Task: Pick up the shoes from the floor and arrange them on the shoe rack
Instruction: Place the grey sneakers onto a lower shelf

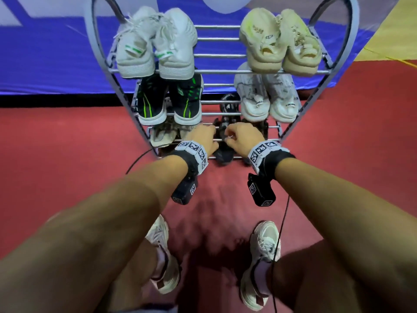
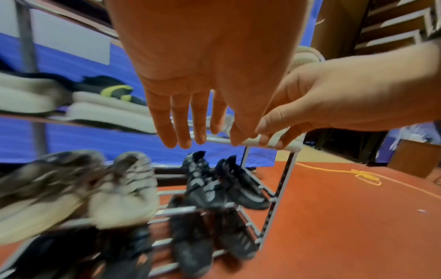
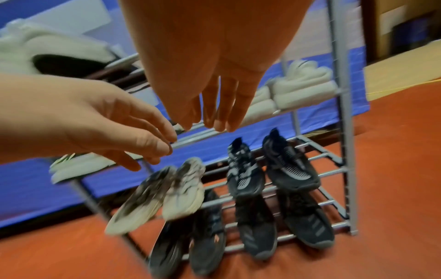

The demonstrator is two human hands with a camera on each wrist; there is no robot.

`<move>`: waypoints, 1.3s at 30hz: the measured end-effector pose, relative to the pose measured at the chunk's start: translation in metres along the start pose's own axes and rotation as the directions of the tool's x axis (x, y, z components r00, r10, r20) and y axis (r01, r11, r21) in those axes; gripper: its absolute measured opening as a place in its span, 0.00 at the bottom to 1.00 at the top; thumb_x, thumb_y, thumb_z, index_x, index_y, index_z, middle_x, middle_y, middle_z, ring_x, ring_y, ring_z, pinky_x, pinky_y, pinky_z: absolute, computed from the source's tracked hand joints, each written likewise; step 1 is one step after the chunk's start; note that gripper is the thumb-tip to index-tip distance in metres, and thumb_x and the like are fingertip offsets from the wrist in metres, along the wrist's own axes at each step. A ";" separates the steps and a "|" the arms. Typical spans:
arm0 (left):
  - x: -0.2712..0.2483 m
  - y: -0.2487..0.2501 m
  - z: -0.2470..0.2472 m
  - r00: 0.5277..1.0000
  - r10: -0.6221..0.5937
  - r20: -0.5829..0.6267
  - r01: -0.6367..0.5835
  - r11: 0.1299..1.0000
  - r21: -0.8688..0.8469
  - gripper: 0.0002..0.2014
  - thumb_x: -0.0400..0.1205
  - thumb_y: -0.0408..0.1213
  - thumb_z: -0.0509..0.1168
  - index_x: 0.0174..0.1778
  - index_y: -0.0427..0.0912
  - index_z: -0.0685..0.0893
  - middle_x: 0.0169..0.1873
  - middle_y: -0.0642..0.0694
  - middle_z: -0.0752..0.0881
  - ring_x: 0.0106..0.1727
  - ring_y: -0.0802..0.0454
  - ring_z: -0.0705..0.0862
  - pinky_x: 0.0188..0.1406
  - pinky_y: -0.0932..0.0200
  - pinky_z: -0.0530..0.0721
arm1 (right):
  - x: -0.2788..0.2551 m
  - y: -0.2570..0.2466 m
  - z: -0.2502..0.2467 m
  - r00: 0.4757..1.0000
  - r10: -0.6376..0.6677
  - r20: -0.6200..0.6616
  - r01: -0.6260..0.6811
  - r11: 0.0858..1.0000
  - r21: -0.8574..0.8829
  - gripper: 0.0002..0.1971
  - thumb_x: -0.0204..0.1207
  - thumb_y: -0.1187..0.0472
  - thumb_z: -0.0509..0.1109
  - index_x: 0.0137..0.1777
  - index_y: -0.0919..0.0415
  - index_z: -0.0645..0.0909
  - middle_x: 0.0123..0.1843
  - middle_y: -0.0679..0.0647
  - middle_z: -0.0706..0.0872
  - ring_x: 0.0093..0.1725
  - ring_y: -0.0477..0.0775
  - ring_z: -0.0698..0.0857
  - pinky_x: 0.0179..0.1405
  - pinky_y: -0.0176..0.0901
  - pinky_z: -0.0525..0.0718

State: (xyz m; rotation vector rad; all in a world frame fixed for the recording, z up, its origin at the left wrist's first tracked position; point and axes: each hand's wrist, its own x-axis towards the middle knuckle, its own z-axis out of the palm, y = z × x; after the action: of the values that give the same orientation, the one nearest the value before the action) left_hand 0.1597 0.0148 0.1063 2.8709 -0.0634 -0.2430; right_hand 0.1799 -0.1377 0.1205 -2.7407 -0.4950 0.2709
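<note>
A grey metal shoe rack (image 1: 216,71) stands on the red floor, with pairs of shoes on every tier. White shoes with green stripes (image 1: 155,46) and beige shoes (image 1: 279,41) sit on top. Black-and-green shoes (image 1: 169,98) and white shoes (image 1: 266,98) sit one tier down. Lower, a black pair (image 3: 267,173) lies beside a grey-beige pair (image 3: 167,190), above more black shoes (image 3: 257,232). My left hand (image 1: 204,136) and right hand (image 1: 241,135) hover side by side before the lower tiers. Both hold nothing, and their fingers (image 2: 181,132) (image 3: 222,117) hang straight or relaxed.
My own feet in white sneakers (image 1: 162,251) (image 1: 261,263) stand close in front of the rack. A blue mat (image 1: 56,59) lies behind it. A black cable (image 1: 282,233) hangs from my right wrist. A yellow cord (image 2: 362,175) lies on the floor to the right.
</note>
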 end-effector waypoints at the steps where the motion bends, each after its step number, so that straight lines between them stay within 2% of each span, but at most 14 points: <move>1: -0.007 -0.011 0.003 0.999 -0.029 0.016 0.029 1.000 0.000 0.14 0.78 0.39 0.65 0.57 0.38 0.80 0.54 0.38 0.85 0.56 0.35 0.84 0.47 0.48 0.82 | 0.001 -0.010 0.009 0.999 -0.013 0.044 0.013 1.000 -0.014 0.11 0.74 0.55 0.68 0.55 0.53 0.84 0.53 0.56 0.88 0.53 0.62 0.86 0.51 0.52 0.86; 5: -0.029 -0.055 0.012 0.994 -0.097 0.050 0.096 0.995 0.035 0.16 0.79 0.40 0.65 0.62 0.40 0.79 0.56 0.37 0.84 0.58 0.35 0.84 0.51 0.48 0.83 | 0.014 -0.040 0.042 0.989 -0.035 0.145 0.040 0.999 -0.030 0.10 0.74 0.54 0.68 0.54 0.52 0.83 0.53 0.56 0.88 0.55 0.62 0.86 0.52 0.51 0.85; 8: -0.035 -0.088 0.014 0.988 -0.138 0.064 0.133 0.989 0.066 0.16 0.80 0.38 0.64 0.63 0.39 0.78 0.59 0.38 0.83 0.59 0.35 0.83 0.53 0.45 0.83 | 0.030 -0.053 0.062 0.983 -0.039 0.180 0.049 0.998 -0.049 0.12 0.76 0.55 0.68 0.58 0.52 0.82 0.59 0.55 0.87 0.58 0.63 0.85 0.55 0.50 0.84; 12: -0.030 -0.126 0.017 0.986 -0.154 0.067 0.142 0.979 0.149 0.24 0.79 0.36 0.65 0.72 0.42 0.72 0.64 0.39 0.79 0.62 0.34 0.82 0.54 0.43 0.82 | 0.054 -0.057 0.084 0.976 -0.032 0.216 0.052 0.995 -0.088 0.17 0.75 0.56 0.68 0.64 0.51 0.79 0.64 0.55 0.83 0.62 0.64 0.83 0.60 0.55 0.83; 15: -0.016 -0.153 0.025 0.976 -0.192 0.101 0.166 0.960 0.225 0.22 0.80 0.36 0.67 0.70 0.40 0.74 0.65 0.38 0.79 0.65 0.35 0.79 0.53 0.43 0.81 | 0.072 -0.051 0.099 0.968 -0.037 0.247 0.072 0.989 -0.131 0.19 0.75 0.58 0.68 0.67 0.52 0.77 0.67 0.56 0.80 0.63 0.64 0.82 0.59 0.54 0.83; 19: 0.004 -0.176 0.049 0.967 -0.233 0.106 0.203 0.950 0.239 0.26 0.79 0.36 0.70 0.72 0.41 0.71 0.71 0.39 0.71 0.71 0.37 0.71 0.57 0.41 0.82 | 0.085 -0.042 0.124 0.979 -0.028 0.203 0.047 0.995 -0.088 0.22 0.73 0.61 0.68 0.69 0.54 0.76 0.68 0.59 0.77 0.65 0.65 0.79 0.59 0.54 0.81; 24: 0.026 -0.181 0.073 0.982 -0.174 0.076 0.155 0.966 0.209 0.36 0.76 0.35 0.72 0.79 0.42 0.64 0.78 0.42 0.65 0.79 0.38 0.62 0.66 0.38 0.78 | 0.100 -0.040 0.139 0.985 -0.062 0.159 0.081 0.990 -0.117 0.30 0.72 0.63 0.70 0.75 0.53 0.71 0.76 0.59 0.67 0.72 0.69 0.69 0.68 0.62 0.76; 27: 0.039 -0.183 0.082 0.972 -0.214 0.095 0.191 0.959 0.211 0.39 0.74 0.34 0.73 0.80 0.44 0.62 0.78 0.40 0.64 0.82 0.37 0.56 0.68 0.35 0.75 | 0.108 -0.046 0.145 0.992 -0.058 0.109 0.075 0.985 -0.156 0.28 0.72 0.62 0.68 0.75 0.51 0.73 0.75 0.58 0.70 0.73 0.66 0.69 0.67 0.61 0.75; 29: 0.046 -0.185 0.082 0.972 -0.215 0.091 0.193 0.959 0.208 0.36 0.74 0.29 0.70 0.78 0.41 0.64 0.75 0.37 0.66 0.81 0.36 0.58 0.65 0.35 0.77 | 0.111 -0.053 0.144 0.994 -0.076 0.084 0.089 0.983 -0.160 0.25 0.73 0.61 0.66 0.72 0.51 0.76 0.73 0.59 0.73 0.72 0.66 0.70 0.66 0.57 0.75; 32: 0.050 -0.190 0.078 0.975 -0.209 0.074 0.189 0.959 0.211 0.29 0.75 0.24 0.64 0.74 0.38 0.69 0.70 0.35 0.71 0.75 0.35 0.69 0.60 0.38 0.81 | 0.114 -0.064 0.146 0.994 -0.093 0.051 0.093 0.996 -0.003 0.17 0.74 0.63 0.63 0.62 0.56 0.82 0.64 0.62 0.81 0.66 0.66 0.77 0.58 0.46 0.75; 34: 0.047 -0.188 0.069 0.977 -0.195 0.090 0.173 0.963 0.208 0.25 0.77 0.24 0.62 0.71 0.38 0.73 0.68 0.34 0.75 0.69 0.33 0.76 0.56 0.40 0.80 | 0.116 -0.072 0.148 0.998 -0.009 0.067 -0.001 0.988 0.155 0.13 0.75 0.64 0.61 0.56 0.58 0.83 0.56 0.60 0.86 0.59 0.63 0.81 0.49 0.40 0.71; 35: 0.045 -0.185 0.064 0.978 -0.185 0.096 0.161 0.963 0.215 0.23 0.78 0.24 0.61 0.70 0.38 0.74 0.66 0.34 0.77 0.66 0.32 0.78 0.55 0.41 0.80 | 0.118 -0.075 0.151 0.994 0.051 0.098 -0.073 0.969 0.234 0.12 0.76 0.64 0.61 0.55 0.60 0.84 0.54 0.60 0.87 0.57 0.61 0.82 0.48 0.38 0.71; 37: 0.039 -0.179 0.051 0.982 -0.163 0.095 0.137 0.962 0.237 0.19 0.80 0.26 0.60 0.67 0.38 0.77 0.61 0.34 0.81 0.61 0.32 0.81 0.53 0.43 0.81 | 0.118 -0.086 0.157 0.968 0.161 0.195 -0.229 0.882 0.411 0.12 0.76 0.59 0.64 0.52 0.65 0.84 0.50 0.62 0.89 0.52 0.61 0.85 0.53 0.41 0.79; 39: 0.030 -0.175 0.042 0.989 -0.121 0.082 0.099 0.966 0.239 0.18 0.80 0.30 0.61 0.67 0.38 0.77 0.62 0.36 0.81 0.61 0.33 0.81 0.53 0.43 0.81 | 0.117 -0.099 0.161 0.909 0.200 0.366 -0.399 0.671 0.625 0.14 0.79 0.55 0.66 0.48 0.68 0.82 0.46 0.65 0.88 0.46 0.61 0.87 0.54 0.51 0.85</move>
State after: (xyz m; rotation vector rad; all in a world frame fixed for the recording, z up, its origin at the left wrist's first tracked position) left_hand 0.1855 0.1713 0.0161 3.1008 0.0535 -0.4218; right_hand 0.2182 0.0406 -0.0072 -2.0195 0.0360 0.7562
